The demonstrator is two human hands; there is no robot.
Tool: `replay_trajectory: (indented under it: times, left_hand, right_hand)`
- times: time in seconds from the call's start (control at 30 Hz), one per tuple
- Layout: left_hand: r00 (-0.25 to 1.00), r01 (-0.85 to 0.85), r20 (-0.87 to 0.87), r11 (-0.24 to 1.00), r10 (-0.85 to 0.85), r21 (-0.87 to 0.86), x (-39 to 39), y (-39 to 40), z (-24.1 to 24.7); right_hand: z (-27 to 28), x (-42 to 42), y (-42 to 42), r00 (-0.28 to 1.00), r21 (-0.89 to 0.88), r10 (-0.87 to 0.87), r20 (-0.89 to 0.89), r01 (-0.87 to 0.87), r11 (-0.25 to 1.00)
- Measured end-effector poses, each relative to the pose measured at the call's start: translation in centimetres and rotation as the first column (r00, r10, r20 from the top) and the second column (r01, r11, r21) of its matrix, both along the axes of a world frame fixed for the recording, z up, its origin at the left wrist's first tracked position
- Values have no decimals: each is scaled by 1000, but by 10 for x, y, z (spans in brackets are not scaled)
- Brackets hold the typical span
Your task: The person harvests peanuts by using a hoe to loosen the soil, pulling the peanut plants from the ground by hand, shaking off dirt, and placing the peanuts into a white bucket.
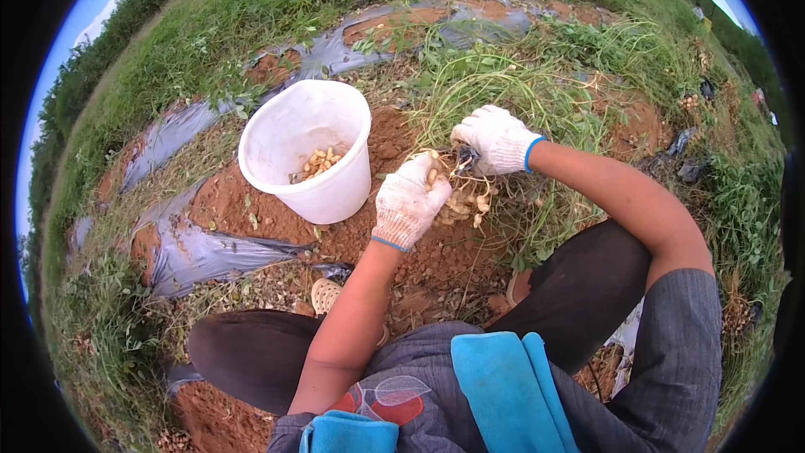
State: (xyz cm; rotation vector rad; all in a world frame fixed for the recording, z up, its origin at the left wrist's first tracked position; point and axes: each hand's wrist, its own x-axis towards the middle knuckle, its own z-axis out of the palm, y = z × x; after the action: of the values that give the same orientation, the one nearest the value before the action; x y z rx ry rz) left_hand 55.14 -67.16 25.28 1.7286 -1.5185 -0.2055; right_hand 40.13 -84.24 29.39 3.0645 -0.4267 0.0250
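My right hand, in a white knit glove with a blue cuff edge, is closed around the root end of an uprooted peanut plant. Its green stems spread beyond the hand. A cluster of peanut pods hangs from the roots between my hands, with a scrap of black plastic film caught there. My left hand, gloved the same way, has its fingers curled at the pods, and one peanut pod shows against the fingers. To the left, a white plastic bucket holds some peanuts at its bottom.
The bucket stands tilted on reddish soil. Torn plastic mulch film lies along the ridges. Pulled plants are heaped beyond my right hand. My bent knees flank the work area, and a blue towel hangs down my front.
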Motion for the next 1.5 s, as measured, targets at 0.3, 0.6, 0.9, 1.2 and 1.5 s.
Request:
replay_trajectory:
  times: [0.3,0.6,0.9,1.2,1.5]
  left_hand:
    - [975,163,156,987,-159,-13,-6,23,43]
    - [810,16,586,1000,-29,27,-19,14,19]
    - [898,-29,429,987,96,-159,-26,16,2]
    - [602,-233,-761,858,-243,-458,3,12,16]
    - [965,-248,-31,873,260,-420,87,4,42]
  right_hand:
    - [5,-18,-29,985,51,-54,163,46,998]
    - [3,-19,-25,988,2,-45,149,45,999]
    - [9,-14,-13,996,-5,-55,74,56,998]
    - [5,-19,-21,991,-28,-25,131,29,999]
    - [-2,-17,-26,988,19,-20,153,17,1000]
